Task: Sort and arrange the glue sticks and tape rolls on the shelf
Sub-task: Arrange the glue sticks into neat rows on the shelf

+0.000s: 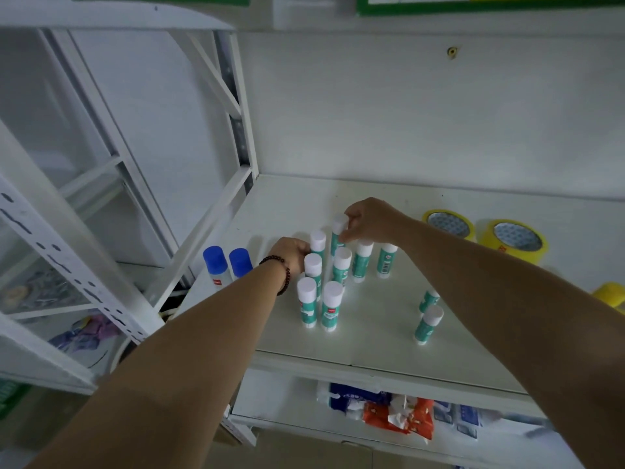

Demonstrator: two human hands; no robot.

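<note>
Several teal glue sticks with white caps stand upright in a cluster (333,299) on the white shelf (372,343). My right hand (370,220) pinches the rearmost glue stick (338,233) near its cap. My left hand (292,255) is closed against the left side of the cluster, touching a glue stick (318,243). Two more teal sticks (427,321) stand apart at the front right. Two blue-capped glue sticks (216,265) stand at the shelf's left edge. Two yellow tape rolls (514,240) lie flat at the back right.
A third yellow object (612,296) sits at the far right edge. A white perforated rack (84,265) stands to the left. The lower shelf holds orange and blue packets (395,414). A white wall backs the shelf.
</note>
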